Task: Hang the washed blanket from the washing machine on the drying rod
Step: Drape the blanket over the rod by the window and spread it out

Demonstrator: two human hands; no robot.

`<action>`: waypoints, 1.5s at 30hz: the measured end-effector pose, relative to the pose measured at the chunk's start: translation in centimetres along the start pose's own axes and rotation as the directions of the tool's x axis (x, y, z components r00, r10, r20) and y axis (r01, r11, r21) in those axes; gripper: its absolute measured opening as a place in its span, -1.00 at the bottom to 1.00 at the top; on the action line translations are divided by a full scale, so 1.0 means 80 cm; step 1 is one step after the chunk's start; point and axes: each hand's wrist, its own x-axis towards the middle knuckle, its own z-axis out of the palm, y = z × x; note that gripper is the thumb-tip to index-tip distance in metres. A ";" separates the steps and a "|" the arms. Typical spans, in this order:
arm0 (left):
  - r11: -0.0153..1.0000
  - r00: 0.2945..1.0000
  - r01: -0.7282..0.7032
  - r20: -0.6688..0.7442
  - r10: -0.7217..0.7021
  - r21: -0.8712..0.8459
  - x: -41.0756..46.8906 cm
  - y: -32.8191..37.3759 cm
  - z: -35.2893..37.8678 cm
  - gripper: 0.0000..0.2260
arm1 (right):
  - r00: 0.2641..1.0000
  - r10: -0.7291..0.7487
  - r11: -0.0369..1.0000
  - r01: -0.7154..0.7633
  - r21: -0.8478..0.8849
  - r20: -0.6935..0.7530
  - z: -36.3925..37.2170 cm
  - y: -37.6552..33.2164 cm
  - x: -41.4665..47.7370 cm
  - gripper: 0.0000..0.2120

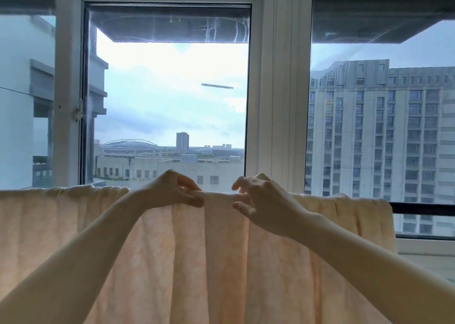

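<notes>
A pale peach blanket (61, 225) hangs draped over a horizontal drying rod in front of the window, spread from the left edge to about the right third. The rod itself is hidden under the fabric. My left hand (172, 190) pinches the blanket's top fold at the middle, thumb below and fingers above. My right hand (256, 198) is just to the right of it, fingers curled at the same top fold with the thumb under it. Both forearms reach up from the bottom corners.
Behind the blanket stands a large white-framed window (273, 102) with a latch (78, 111) on the left sash. A dark railing (423, 209) crosses the right pane low down. Tall buildings lie outside.
</notes>
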 end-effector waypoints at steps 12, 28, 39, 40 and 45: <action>0.992 0.991 0.093 -0.090 -0.101 -0.089 0.004 -0.007 -0.005 -0.88 | 0.997 0.071 0.986 -0.072 0.151 0.009 0.003 0.028 -0.007 -0.91; 0.965 0.934 0.213 -0.323 -0.153 0.156 0.022 -0.007 0.024 -0.92 | 0.965 0.224 0.974 -0.226 0.003 -0.140 -0.024 0.079 -0.040 -0.87; 0.967 0.934 -0.239 -0.250 0.254 0.087 0.008 0.019 0.058 -0.83 | 0.979 0.191 0.981 -0.189 0.028 -0.065 -0.012 0.082 -0.028 -0.87; 0.966 0.929 -0.243 -0.266 0.259 0.092 0.009 0.017 0.056 -0.84 | 0.979 0.193 0.981 -0.191 0.033 -0.067 -0.012 0.082 -0.028 -0.86; 0.981 0.927 -0.183 -0.320 0.195 0.065 0.006 0.011 0.042 -0.95 | 0.978 0.203 0.979 -0.202 0.027 -0.047 -0.014 0.082 -0.029 -0.87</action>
